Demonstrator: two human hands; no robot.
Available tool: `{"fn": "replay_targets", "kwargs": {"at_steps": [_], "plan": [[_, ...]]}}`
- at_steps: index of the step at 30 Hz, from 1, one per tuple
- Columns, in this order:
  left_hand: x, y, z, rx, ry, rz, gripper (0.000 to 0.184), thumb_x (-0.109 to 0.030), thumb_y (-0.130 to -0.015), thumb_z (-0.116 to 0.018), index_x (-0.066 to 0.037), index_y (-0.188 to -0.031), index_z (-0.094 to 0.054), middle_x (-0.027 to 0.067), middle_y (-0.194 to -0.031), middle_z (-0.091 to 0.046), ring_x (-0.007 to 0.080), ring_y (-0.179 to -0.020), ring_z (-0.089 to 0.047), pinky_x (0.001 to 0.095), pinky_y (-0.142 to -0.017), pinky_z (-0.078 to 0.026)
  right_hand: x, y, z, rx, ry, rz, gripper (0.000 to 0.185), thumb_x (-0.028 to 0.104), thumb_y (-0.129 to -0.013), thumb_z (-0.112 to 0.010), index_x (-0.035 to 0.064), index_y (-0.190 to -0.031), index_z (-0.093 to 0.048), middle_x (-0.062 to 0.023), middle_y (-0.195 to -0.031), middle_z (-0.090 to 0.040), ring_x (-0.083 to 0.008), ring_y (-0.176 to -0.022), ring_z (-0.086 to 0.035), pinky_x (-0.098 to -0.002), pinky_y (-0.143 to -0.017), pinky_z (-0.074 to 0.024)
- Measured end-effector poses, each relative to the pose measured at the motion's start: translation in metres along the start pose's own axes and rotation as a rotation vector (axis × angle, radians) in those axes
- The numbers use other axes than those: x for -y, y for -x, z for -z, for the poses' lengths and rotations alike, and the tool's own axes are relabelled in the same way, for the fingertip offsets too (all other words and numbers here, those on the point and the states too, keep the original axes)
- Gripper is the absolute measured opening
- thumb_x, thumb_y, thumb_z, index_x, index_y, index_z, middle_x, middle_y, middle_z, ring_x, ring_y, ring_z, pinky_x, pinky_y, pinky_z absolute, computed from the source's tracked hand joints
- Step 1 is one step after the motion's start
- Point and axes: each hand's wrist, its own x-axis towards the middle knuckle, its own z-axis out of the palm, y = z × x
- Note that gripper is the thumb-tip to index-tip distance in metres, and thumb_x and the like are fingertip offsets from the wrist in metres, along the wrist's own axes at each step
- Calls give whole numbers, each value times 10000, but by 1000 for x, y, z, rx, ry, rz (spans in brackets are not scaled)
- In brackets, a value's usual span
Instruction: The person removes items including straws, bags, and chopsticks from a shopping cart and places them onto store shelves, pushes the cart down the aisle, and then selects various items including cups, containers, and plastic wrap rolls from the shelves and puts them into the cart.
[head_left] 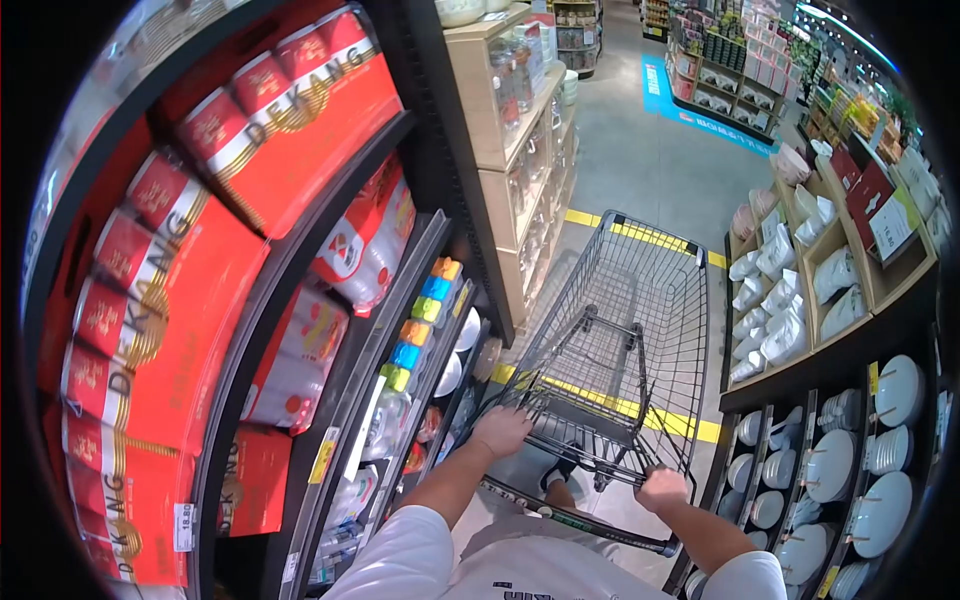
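A dark wire shopping cart (pixel 655 262) stands in front of me, with yellow floor stripes showing through its mesh. My left hand (pixel 502 432) is closed on the near left part of the cart's frame. On the near right side, my right hand (pixel 662 490) is wrapped in a fist around the frame. Both hands are forward of the cart's handlebar (pixel 580 520), which runs close to my body. The fingertips of both hands are partly hidden.
Close on the left, a dark shelf holds red DEKANG boxes (pixel 185 345) and bottles with coloured caps (pixel 408 355). Wooden shelving (pixel 490 130) stands beyond. On the right, racks hold white plates (pixel 832 465) and wrapped items (pixel 785 330). Grey aisle floor (pixel 625 150) runs ahead towards another display (pixel 725 75).
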Motion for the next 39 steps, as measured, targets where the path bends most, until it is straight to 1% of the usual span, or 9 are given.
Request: {"fn": "replay_targets", "kwargs": {"at_steps": [1,4,14,19,25,32,35,38,39], "plan": [[1,-9,3,5,-1,4,220,-263,-685,-750,-160,-853,-651,31,-909,-623,235,-920,-641,405,-789,-483,-3,-8,8,5,-7,9,353,261,-815,-561,75,-1082,-698,-165,-1147,-687,-304,-1090,-676,-384,-911,-551],[11,-40,18,42,16,10,105,-210,-793,-620,-131,-840,-671,54,-930,-656,248,-931,-659,411,-798,-492,-15,-43,25,39,5,-16,377,325,-813,-605,93,-1092,-710,-152,-1198,-674,-298,-1124,-657,-375,-947,-536],[53,-138,20,36,-12,37,117,-232,-784,-631,-140,-844,-669,55,-918,-651,246,-925,-656,402,-793,-496,-35,-131,93,53,41,-5,388,292,-871,-497,91,-1110,-727,-152,-1191,-679,-288,-1079,-687,-373,-897,-555],[73,-177,17,-2,-12,35,119,-235,-772,-650,-141,-843,-666,52,-904,-639,251,-906,-653,402,-802,-494,-33,-153,138,32,63,-33,360,282,-861,-527,114,-1097,-742,-108,-1138,-723,-274,-1061,-701,-354,-883,-563],[95,-215,26,-45,5,10,154,-249,-753,-690,-146,-862,-660,43,-913,-628,250,-895,-653,405,-804,-494,-38,-197,161,85,120,-19,400,312,-870,-531,114,-1166,-713,-113,-1227,-686,-254,-1131,-671,-360,-928,-543],[122,-262,25,4,24,21,172,-265,-750,-700,-133,-856,-666,51,-908,-634,250,-905,-657,409,-803,-493,-45,-247,184,99,142,-71,462,403,-869,-578,106,-1204,-689,-123,-1275,-659,-290,-1160,-651,-385,-962,-531],[133,-280,27,-3,47,40,167,-267,-740,-693,-133,-835,-664,54,-897,-632,244,-898,-655,415,-777,-494,-49,-257,198,16,143,11,525,496,-850,-614,115,-1202,-689,-137,-1235,-676,-300,-1154,-647,-403,-971,-520],[143,-301,27,43,129,64,154,-206,-797,-638,-96,-878,-710,91,-978,-665,269,-977,-658,435,-881,-485,-53,-278,208,-38,154,15,475,476,-830,-616,101,-1107,-710,-157,-1156,-694,-321,-1099,-666,-420,-936,-537],[147,-305,29,54,135,82,150,-195,-802,-626,-94,-874,-711,95,-979,-665,272,-977,-658,437,-886,-483,-43,-270,225,-57,155,51,434,449,-883,-573,85,-1070,-717,-176,-1090,-700,-332,-1025,-676,-433,-876,-538]]}}
